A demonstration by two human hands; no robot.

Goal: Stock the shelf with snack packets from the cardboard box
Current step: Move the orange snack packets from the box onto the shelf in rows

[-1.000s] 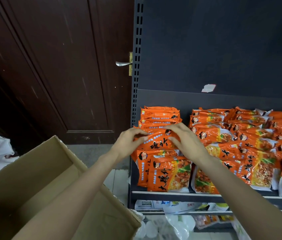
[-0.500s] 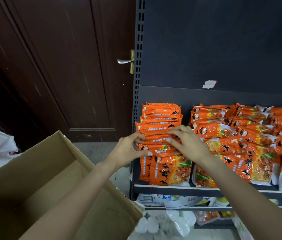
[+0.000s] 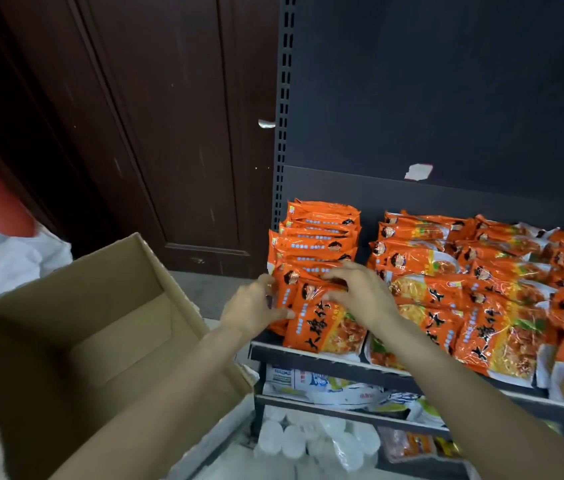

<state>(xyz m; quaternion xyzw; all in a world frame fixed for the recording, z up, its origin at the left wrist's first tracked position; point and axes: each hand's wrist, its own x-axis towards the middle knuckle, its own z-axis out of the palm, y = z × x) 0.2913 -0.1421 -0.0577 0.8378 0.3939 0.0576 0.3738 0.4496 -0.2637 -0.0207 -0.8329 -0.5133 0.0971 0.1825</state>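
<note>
Nearest, below and to the left of the left hand (image 3: 251,308), stands the open cardboard box (image 3: 65,341), its inside showing only bare brown card. Under both forearms, a lower tier holds white and blue packets (image 3: 322,382) whose print is too small to read, with white round lids or cups (image 3: 308,441) beneath them.

The left hand grips the left edge of the front orange snack packet (image 3: 322,323), thumb curled onto its face and fingers behind the neighbouring packets. The right hand (image 3: 360,292) lies over the packet's top edge, fingers half spread and bent down onto it, touching the packets just behind. That packet stands upright at the front left of the shelf (image 3: 325,358), leaning slightly back. It bears large black Chinese characters, a vertical strip of small blue-white text, a round portrait logo and a picture of food; the brand cannot be read with certainty.

To the right of the right hand lie more rows of orange packets (image 3: 481,306) with the same print. Beyond the hands, the left row of packets (image 3: 318,233) runs to the dark back panel (image 3: 446,98), which carries a torn white sticker (image 3: 418,172). Left of it is a dark wooden door (image 3: 152,133) with a metal handle (image 3: 266,123).
</note>
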